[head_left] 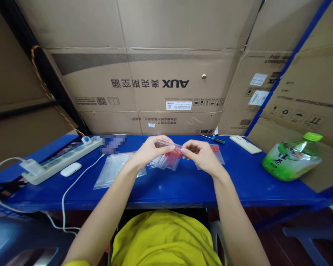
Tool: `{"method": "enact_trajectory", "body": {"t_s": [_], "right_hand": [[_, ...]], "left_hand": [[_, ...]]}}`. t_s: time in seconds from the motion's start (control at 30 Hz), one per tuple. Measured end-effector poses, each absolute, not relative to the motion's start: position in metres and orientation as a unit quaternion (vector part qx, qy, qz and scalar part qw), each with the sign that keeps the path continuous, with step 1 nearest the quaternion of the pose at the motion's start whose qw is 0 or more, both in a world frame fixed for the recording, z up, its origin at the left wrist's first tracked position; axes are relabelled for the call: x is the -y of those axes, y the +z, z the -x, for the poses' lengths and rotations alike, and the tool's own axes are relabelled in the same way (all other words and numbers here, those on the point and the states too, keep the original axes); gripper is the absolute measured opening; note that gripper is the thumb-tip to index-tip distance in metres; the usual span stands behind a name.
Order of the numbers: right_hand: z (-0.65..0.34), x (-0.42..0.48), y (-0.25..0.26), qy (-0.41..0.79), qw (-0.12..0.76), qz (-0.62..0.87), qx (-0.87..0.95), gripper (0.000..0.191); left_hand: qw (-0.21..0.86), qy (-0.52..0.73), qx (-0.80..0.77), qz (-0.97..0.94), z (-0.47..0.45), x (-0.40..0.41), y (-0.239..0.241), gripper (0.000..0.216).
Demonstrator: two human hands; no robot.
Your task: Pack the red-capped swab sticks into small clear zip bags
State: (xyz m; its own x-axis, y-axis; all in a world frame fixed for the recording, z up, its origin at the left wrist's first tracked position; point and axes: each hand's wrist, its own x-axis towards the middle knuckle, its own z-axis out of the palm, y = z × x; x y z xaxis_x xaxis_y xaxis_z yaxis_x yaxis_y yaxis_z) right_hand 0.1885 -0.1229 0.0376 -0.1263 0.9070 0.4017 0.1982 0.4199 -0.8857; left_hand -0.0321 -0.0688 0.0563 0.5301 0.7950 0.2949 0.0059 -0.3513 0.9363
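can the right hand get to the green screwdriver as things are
Probably yes: the screwdriver lies just beyond the right hand, nothing visibly between, though that hand is pinching a clear bag.

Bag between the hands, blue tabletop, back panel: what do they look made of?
Bag: probably thin, glossy plastic film; it is see-through and catches light.
Blue tabletop: smooth and glossy with soft reflections; perhaps painted metal, not certain.
Back panel: matt brown cardboard, by its creases and carton print.
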Motion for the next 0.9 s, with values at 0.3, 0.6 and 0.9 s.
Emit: {"method": "enact_trajectory", "body": {"t_s": [0.3,0.6,0.9], "right_hand": [[-0.199,0.054,0.086,0.238,0.521,0.393,0.72,0.033],[-0.187,0.044,0.059,0.236,0.523,0.398,0.716,0.034],[-0.189,0.041,0.052,0.265,0.528,0.388,0.708,0.034]], "left_hand": [[0.347,0.399,-0.231,-0.817,0.024,0.009,0.095,0.027],[0.286,0.438,-0.224,-0.822,0.024,0.007,0.068,0.025],[0.321,0.44,-0.229,-0.806,0.027,0.006,0.065,0.027]]}}
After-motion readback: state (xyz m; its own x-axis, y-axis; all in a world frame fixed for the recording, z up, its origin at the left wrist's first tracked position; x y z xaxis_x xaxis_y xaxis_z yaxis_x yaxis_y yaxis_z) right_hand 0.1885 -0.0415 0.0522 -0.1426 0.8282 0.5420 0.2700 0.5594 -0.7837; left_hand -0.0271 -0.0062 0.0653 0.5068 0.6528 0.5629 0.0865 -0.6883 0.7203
